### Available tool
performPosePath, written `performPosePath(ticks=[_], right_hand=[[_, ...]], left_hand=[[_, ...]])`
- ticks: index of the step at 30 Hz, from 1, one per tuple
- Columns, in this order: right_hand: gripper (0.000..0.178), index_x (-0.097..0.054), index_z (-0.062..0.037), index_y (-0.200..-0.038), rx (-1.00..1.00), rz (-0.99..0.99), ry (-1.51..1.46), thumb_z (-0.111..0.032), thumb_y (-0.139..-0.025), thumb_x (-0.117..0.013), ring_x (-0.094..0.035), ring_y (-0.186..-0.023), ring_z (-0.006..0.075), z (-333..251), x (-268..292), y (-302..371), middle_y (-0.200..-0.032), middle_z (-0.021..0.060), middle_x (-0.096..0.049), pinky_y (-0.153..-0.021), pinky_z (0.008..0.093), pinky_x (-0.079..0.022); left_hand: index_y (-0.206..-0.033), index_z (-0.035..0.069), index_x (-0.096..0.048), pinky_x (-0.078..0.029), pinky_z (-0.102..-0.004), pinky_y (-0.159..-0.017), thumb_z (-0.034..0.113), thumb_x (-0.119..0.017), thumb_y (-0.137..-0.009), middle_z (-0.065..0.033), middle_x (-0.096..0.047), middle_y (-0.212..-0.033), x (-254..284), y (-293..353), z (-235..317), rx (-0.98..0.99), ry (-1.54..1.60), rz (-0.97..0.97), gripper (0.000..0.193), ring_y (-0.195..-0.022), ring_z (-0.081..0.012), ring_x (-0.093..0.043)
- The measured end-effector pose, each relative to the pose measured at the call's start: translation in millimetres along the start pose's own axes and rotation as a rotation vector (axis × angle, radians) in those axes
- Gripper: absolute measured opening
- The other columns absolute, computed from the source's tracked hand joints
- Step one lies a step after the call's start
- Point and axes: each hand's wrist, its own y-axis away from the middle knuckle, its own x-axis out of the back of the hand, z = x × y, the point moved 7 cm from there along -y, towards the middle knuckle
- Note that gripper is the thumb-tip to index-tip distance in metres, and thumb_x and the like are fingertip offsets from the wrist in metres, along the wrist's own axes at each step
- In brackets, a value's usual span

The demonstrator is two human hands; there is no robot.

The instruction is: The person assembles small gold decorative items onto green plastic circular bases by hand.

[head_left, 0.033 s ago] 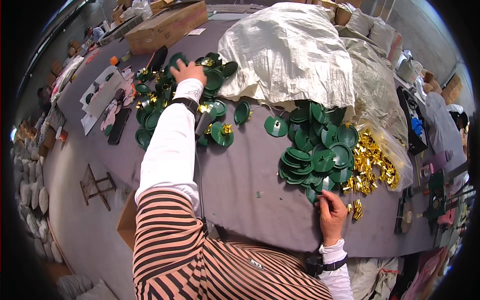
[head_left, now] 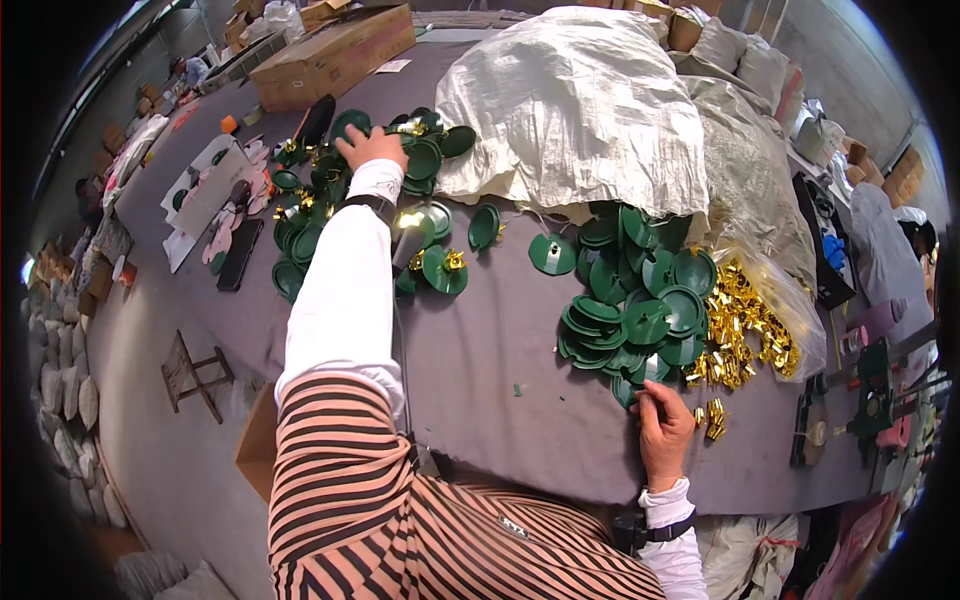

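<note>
My left hand (head_left: 372,150) reaches to the far-left pile of green discs (head_left: 424,160), fingers spread over a disc at the pile's far edge. Many discs in that pile carry shiny gold clips (head_left: 454,260). Near the table's front edge, my right hand (head_left: 665,435) is closed, thumb and fingertips together beside a larger heap of green discs (head_left: 646,320). Whatever those fingertips hold, if anything, is too small to make out. Just right of this hand lie a few gold clips (head_left: 716,418), apart from a bigger gold clip heap (head_left: 745,330).
A large white woven sack (head_left: 570,110) covers the far side of the green heap. A clear plastic bag (head_left: 795,335) lies beside the gold clips. At left are a black phone (head_left: 239,254) and white card pieces (head_left: 205,195). A cardboard box (head_left: 335,60) stands at the back.
My left hand has shifted very slightly left and nearer, its fingers spread over the discs. My right hand stays where it was.
</note>
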Motion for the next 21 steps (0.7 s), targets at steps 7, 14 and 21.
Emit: performPosePath(ticks=[7,14,21], right_hand=[[0.017,-0.066,0.0014,-0.102,0.017,0.003,-0.007,0.005,-0.086,-0.06,-0.062,-0.067,0.0111,4.9,3.3,1.2,-0.081,0.0062,-0.064,-0.059,0.0227,-0.048],[0.015,-0.066,0.0018,-0.1,0.027,-0.01,-0.005,0.005,-0.086,-0.06,-0.062,-0.067,0.0115,-5.3,2.3,6.1,-0.079,0.0067,-0.064,-0.061,0.0226,-0.047],[0.015,-0.068,-0.0015,-0.097,0.142,0.001,0.087,0.002,-0.084,-0.063,-0.062,-0.065,0.0162,-4.7,6.2,3.9,-0.077,0.0093,-0.065,-0.059,0.0253,-0.047]], left_hand=[[-0.107,0.026,-0.068,-0.025,-0.0595,-0.104,0.034,-0.066,-0.079,-0.0013,-0.051,-0.133,45.3,34.1,63.8,-0.292,0.061,0.395,0.029,-0.132,-0.0391,-0.034],[-0.121,0.018,-0.061,-0.021,-0.0564,-0.11,0.021,-0.062,-0.082,-0.002,-0.042,-0.144,-2.4,30.3,40.5,-0.143,-0.022,0.163,0.039,-0.138,-0.0364,-0.028],[-0.122,0.004,-0.057,-0.045,-0.0398,-0.096,0.026,-0.063,-0.085,-0.019,-0.063,-0.114,5.1,121.8,116.2,-0.577,0.659,-0.213,0.044,-0.107,-0.036,-0.059]])
